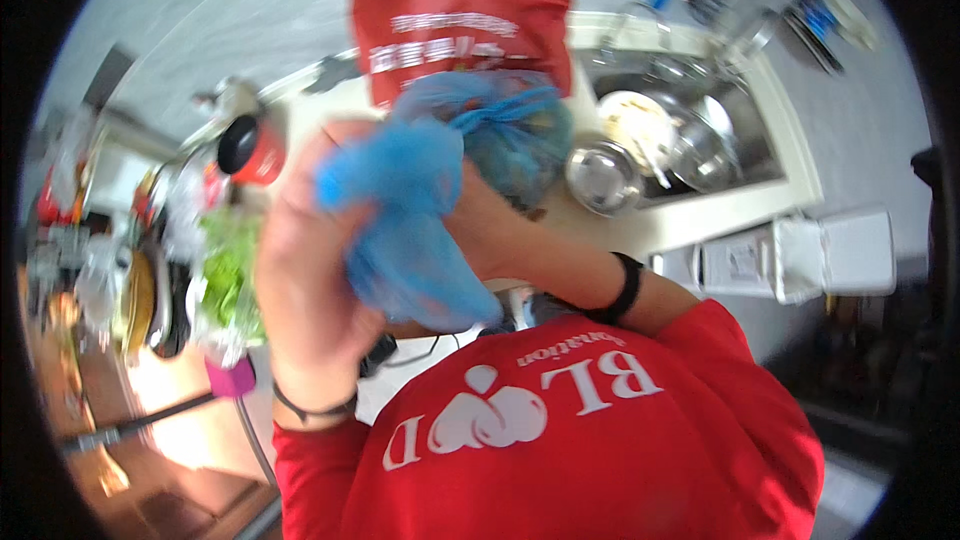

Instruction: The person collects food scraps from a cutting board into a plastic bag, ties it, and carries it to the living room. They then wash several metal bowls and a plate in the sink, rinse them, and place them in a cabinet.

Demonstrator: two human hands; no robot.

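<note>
A crumpled blue plastic bag [420, 255] is bunched up in front of my chest, blurred by motion. My left hand [319, 240] grips it from the left side, the thumb pressed against the plastic. Against its other side lies my right hand [476, 217], its fingers hidden behind the plastic. Just beyond my hands, a filled blue plastic bag [517, 135], gathered at the top, rests on the counter; its contents show only dimly. Behind it stands a red carrier bag [465, 15] that bears white writing.
At right is a sink [757, 142] with dirty dishes; a metal bowl [602, 176] sits at its near edge. A red pot [259, 154] and leafy lettuce [229, 270] are to the left. An open white bin [799, 259] is at the counter's front right.
</note>
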